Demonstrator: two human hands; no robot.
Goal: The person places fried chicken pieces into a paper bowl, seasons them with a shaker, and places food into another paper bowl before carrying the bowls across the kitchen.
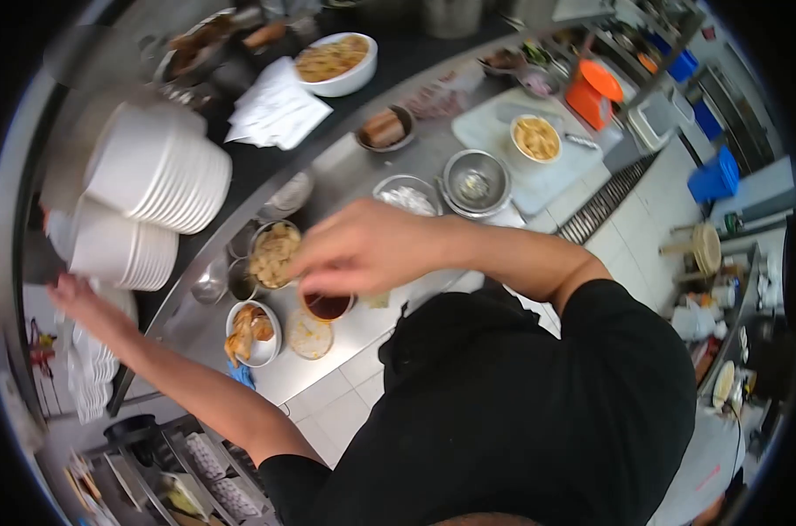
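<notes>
My right hand (354, 252) hovers over the prep counter with bent fingers, smeared by motion. Just below it is a cup of dark red sauce (329, 304), and a metal container of pale chunks (275, 254) lies beside the fingertips. Whether those fingers hold anything is unclear. My left hand (70, 296) reaches far left to the lower stack of white bowls (126, 245); its fingers are small and blurred. A taller stack of white bowls (161, 167) stands beside that one. Near the counter edge sit a white bowl with browned meat pieces (256, 333) and a round, crumb-speckled clear piece (310, 337).
Metal bowls (477, 181), a bowl of yellow food (535, 138) on a cutting board (494, 131) and an orange scale (594, 92) line the counter. The upper shelf carries white paper (279, 105) and an oval dish of food (336, 63). White plastic containers (91, 373) stand below my left arm.
</notes>
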